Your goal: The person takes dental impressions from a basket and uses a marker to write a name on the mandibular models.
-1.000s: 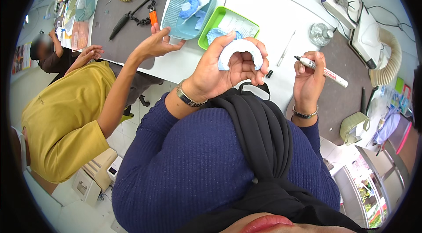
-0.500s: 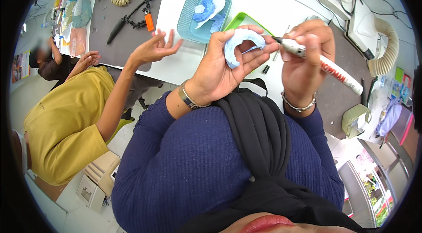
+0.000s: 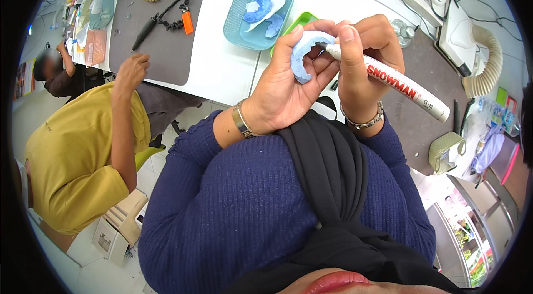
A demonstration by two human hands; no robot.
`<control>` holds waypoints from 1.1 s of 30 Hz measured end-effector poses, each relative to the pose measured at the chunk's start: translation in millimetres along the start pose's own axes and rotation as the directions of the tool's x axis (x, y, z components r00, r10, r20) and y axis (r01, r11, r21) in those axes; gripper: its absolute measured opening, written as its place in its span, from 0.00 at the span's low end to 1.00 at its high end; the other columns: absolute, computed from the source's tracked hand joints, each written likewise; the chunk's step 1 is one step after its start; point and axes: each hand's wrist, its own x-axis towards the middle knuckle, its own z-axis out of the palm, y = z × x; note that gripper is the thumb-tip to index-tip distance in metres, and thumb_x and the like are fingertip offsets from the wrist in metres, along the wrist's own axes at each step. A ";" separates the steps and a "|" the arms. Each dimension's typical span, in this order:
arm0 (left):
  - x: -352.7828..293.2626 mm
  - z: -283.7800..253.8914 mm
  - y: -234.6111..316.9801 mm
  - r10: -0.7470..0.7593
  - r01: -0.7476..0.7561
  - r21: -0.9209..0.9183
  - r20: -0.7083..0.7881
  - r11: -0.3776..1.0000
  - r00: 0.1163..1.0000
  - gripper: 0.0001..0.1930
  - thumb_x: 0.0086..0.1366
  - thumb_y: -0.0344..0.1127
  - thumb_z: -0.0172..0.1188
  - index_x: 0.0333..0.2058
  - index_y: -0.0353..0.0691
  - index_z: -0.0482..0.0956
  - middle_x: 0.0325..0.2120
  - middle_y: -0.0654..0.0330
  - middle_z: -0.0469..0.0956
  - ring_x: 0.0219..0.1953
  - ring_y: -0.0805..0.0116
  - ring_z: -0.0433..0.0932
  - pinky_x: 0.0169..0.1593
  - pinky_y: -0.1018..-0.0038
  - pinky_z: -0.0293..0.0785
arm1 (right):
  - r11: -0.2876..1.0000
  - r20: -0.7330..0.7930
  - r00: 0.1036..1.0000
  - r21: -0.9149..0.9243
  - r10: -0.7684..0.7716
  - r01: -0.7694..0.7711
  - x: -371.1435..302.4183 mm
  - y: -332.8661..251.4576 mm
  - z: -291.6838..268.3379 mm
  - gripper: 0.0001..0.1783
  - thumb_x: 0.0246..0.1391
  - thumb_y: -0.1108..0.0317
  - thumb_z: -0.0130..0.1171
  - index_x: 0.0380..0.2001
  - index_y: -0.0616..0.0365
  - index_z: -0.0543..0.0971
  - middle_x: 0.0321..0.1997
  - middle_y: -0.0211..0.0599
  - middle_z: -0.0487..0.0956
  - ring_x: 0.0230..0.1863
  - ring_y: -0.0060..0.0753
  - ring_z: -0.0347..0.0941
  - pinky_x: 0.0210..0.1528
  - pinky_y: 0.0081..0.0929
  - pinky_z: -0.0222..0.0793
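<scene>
In my left hand (image 3: pixel 280 94) rests a pale blue, U-shaped dental cast (image 3: pixel 300 62), its curve turned away from me and fingers closed around its outer side. My right hand (image 3: pixel 369 63) grips a thick white marker (image 3: pixel 411 89) with red print. The marker's black tip points left and appears to touch the cast's inner edge near the top of the curve. Part of the cast's right side is hidden behind the marker and fingers. Beyond my hands stands a blue mesh basket (image 3: pixel 236 37) with blue cast pieces (image 3: pixel 258 8) and white paper inside.
A green tray (image 3: pixel 304 18) lies partly behind my hands. At left, a person in a yellow shirt (image 3: pixel 83 144) sits by a dark mat (image 3: pixel 166 61) with a black handpiece (image 3: pixel 145 34). A beige hose (image 3: pixel 491 61) and a small olive basket (image 3: pixel 444 155) stand at right.
My right hand has moved left and down, bringing the marker tip to the cast. The cast has tilted slightly. The person at left has drawn their outstretched hand back.
</scene>
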 end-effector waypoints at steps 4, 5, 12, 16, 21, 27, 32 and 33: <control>0.0 -2.1 -1.3 0.002 0.001 -0.049 0.063 0.999 0.998 0.20 0.71 0.51 0.36 0.46 0.40 0.67 0.54 0.55 0.67 0.55 0.68 0.69 0.62 0.72 0.65 | 0.989 -0.110 0.992 0.135 0.069 -0.054 0.0 -2.8 1.7 0.08 0.56 0.76 0.50 0.23 0.59 0.65 0.24 0.35 0.69 0.16 0.16 0.58 0.19 0.16 0.59; 0.0 -0.7 -1.7 0.003 0.001 -0.071 0.059 0.997 0.998 0.20 0.71 0.51 0.35 0.46 0.40 0.66 0.55 0.54 0.66 0.55 0.68 0.69 0.63 0.71 0.64 | 0.976 -0.120 0.985 0.191 0.126 -0.101 0.2 -5.3 1.6 0.08 0.56 0.75 0.49 0.23 0.59 0.64 0.24 0.35 0.68 0.15 0.15 0.57 0.18 0.15 0.58; 1.1 3.5 -1.5 0.020 -0.012 -0.091 0.086 0.996 0.996 0.19 0.71 0.50 0.35 0.45 0.41 0.65 0.58 0.53 0.63 0.58 0.66 0.67 0.64 0.70 0.63 | 0.946 -0.143 0.969 0.284 0.202 -0.156 1.7 -10.5 0.3 0.09 0.57 0.72 0.48 0.24 0.59 0.63 0.24 0.36 0.67 0.13 0.14 0.54 0.13 0.13 0.53; 0.8 1.9 -1.1 0.026 -0.020 -0.069 0.094 0.997 0.995 0.19 0.71 0.51 0.35 0.45 0.42 0.65 0.58 0.53 0.63 0.58 0.65 0.66 0.64 0.70 0.62 | 0.976 -0.110 0.985 0.187 0.132 -0.110 -1.5 -11.1 0.1 0.09 0.58 0.71 0.47 0.23 0.59 0.63 0.24 0.37 0.68 0.13 0.14 0.55 0.14 0.13 0.54; 0.3 3.4 -0.1 0.024 -0.024 -0.008 0.069 1.000 0.997 0.19 0.71 0.51 0.35 0.45 0.44 0.65 0.59 0.54 0.63 0.59 0.65 0.66 0.64 0.69 0.62 | 0.992 -0.115 0.990 0.107 0.078 -0.066 -2.7 -7.3 0.1 0.08 0.57 0.73 0.48 0.24 0.60 0.64 0.24 0.38 0.69 0.16 0.17 0.60 0.20 0.15 0.60; 0.5 0.7 -1.4 0.022 -0.019 -0.028 0.095 0.999 0.995 0.18 0.71 0.51 0.36 0.45 0.44 0.65 0.58 0.54 0.63 0.58 0.66 0.66 0.64 0.70 0.62 | 0.999 -0.066 0.997 -0.003 0.049 -0.049 -4.5 -9.3 -0.7 0.07 0.55 0.75 0.50 0.25 0.60 0.65 0.24 0.36 0.68 0.20 0.20 0.65 0.26 0.19 0.65; 1.3 -1.6 -1.8 0.051 -0.044 -0.107 0.062 0.993 0.997 0.18 0.71 0.49 0.40 0.46 0.41 0.68 0.57 0.55 0.66 0.60 0.62 0.65 0.65 0.65 0.62 | 0.894 -0.184 0.962 0.435 0.203 -0.105 -3.1 -1.6 -7.2 0.07 0.58 0.70 0.49 0.28 0.60 0.67 0.27 0.38 0.70 0.18 0.17 0.62 0.18 0.15 0.60; 1.6 -1.6 -0.7 0.064 -0.060 -0.101 0.040 0.993 0.997 0.18 0.70 0.49 0.40 0.45 0.41 0.68 0.56 0.54 0.66 0.60 0.63 0.65 0.65 0.66 0.62 | 0.859 -0.186 0.959 0.504 0.212 -0.092 -2.2 2.3 -11.2 0.08 0.59 0.68 0.48 0.29 0.60 0.66 0.27 0.38 0.70 0.18 0.17 0.62 0.17 0.15 0.59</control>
